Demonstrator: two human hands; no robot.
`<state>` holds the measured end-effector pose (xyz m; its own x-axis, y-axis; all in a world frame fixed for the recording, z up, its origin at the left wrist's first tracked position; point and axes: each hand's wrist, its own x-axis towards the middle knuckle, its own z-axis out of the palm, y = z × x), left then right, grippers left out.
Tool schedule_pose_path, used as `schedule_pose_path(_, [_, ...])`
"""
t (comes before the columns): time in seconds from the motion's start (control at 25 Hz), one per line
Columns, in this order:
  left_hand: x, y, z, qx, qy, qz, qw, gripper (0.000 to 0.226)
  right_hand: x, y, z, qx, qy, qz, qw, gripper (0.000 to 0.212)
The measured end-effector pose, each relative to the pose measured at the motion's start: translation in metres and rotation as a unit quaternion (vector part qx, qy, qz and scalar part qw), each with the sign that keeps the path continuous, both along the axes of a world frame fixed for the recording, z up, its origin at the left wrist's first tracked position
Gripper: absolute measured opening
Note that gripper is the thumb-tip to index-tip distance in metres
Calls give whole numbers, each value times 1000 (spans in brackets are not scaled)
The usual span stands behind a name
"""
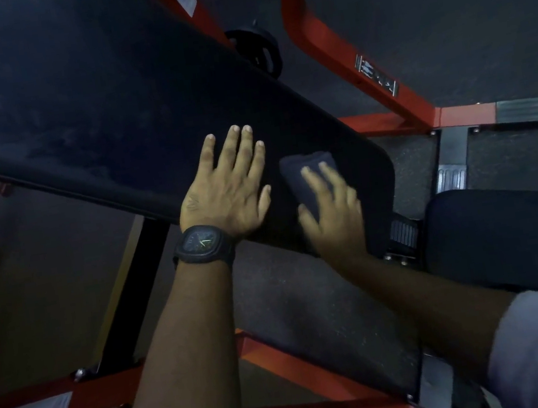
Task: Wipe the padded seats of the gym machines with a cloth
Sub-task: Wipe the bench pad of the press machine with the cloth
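Wiping under way: right hand (335, 215) flat, fingers straight, presses folded cloth (304, 168) on pad (142, 100) near end; left hand (224, 192) flat on pad, released; far stretch and seat (513, 231) right of pad likely left

The left grip (227, 189) lies flat, palm down, fingers straight and spread, arm extended. Just right of it, the right grip (330, 209) is palm down, fingers extended, blurred.

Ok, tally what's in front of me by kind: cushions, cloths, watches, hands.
Black padded cushions: 2
Dark folded cloth: 1
Black wristwatch: 1
Hands, left and right: 2
Total: 6
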<state>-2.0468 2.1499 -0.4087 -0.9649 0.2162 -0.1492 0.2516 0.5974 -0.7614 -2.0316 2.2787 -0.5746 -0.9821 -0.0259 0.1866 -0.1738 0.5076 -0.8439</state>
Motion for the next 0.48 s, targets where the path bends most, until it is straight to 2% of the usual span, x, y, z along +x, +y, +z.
schedule_pose_path(0.04, [0,0,1,2,-5,6,1000,72,-20,1,1,-58,-126,-95,986,67])
schedule_pose_path(0.08, [0,0,2,-1,-11,13,1000,73,-29,-4,13,-129,-281,-177,934,67])
schedule_pose_path(0.12, [0,2,2,-2,-15,17,1000,75,-28,-8,28,-133,-355,-210,901,67])
schedule_pose_path(0.16, [-1,4,4,-2,-17,19,1000,77,-22,-13,35,-95,-323,-185,923,67])
schedule_pose_path(0.2, [-3,7,4,5,-18,22,1000,78,-6,-11,33,-52,-189,-116,974,68])
schedule_pose_path(0.24, [-6,10,4,14,-15,27,999,79,5,-4,22,-18,-72,-15,997,69])
schedule_pose_path(0.28, [-8,13,3,23,-9,33,999,80,2,8,11,1,-15,40,999,71])
schedule_pose_path(0.32, [-8,16,1,26,-5,38,999,80,-12,17,7,2,-28,44,999,72])
schedule_pose_path(0.36, [-7,17,-2,21,-4,39,999,80,-29,17,11,-33,-115,-9,993,72])
schedule_pose_path(0.4, [-7,18,-6,12,-7,34,999,80,-42,12,23,-95,-228,-67,967,72])
schedule_pose_path(0.44, [-7,17,-9,6,-13,25,1000,79,-51,5,38,-106,-271,-93,952,72])
schedule_pose_path(0.48, [-7,16,-11,5,-18,18,1000,79,-56,0,49,-81,-227,-74,968,72])
